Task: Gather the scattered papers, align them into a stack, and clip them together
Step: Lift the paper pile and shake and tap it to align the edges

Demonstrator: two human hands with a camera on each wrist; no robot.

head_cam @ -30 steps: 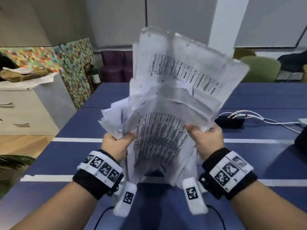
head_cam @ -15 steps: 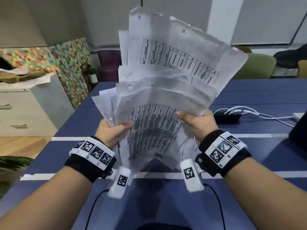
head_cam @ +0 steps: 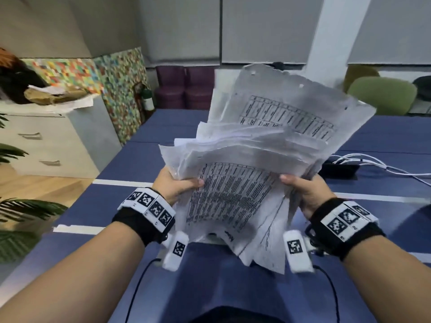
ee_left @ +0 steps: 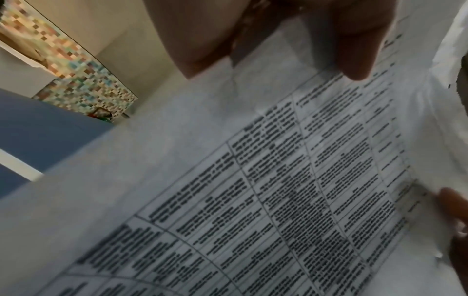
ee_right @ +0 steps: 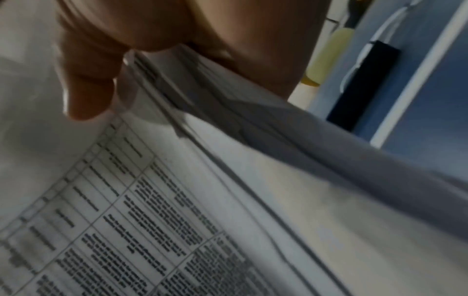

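1. A blue table [head_cam: 144,159] with white stripes fills the lower part of the head view, with a pale drawer cabinet [head_cam: 46,141] standing beside it on the left.
2. A mosaic-patterned partition [head_cam: 121,89] rises behind the cabinet, and a green chair [head_cam: 382,94] sits past the table's far right edge.
3. The papers [head_cam: 263,164], a thick, uneven bundle of printed sheets with tables of text, are held up in the air above the table, between the two hands. The sheets fan out unevenly, with their top edges staggered and the lower corners hanging loose.
4. The left hand [head_cam: 173,186] grips the bundle's left edge, thumb across the front sheet and fingers behind; the left wrist view shows the thumb [ee_left: 354,50] pressed on the printed page.
5. The right hand [head_cam: 303,190] grips the right edge in the same manner, thumb in front and fingers wrapped behind the layered sheets.
6. A black box [head_cam: 338,169] with white cables [head_cam: 373,163] lies on the table, to the right of the papers.
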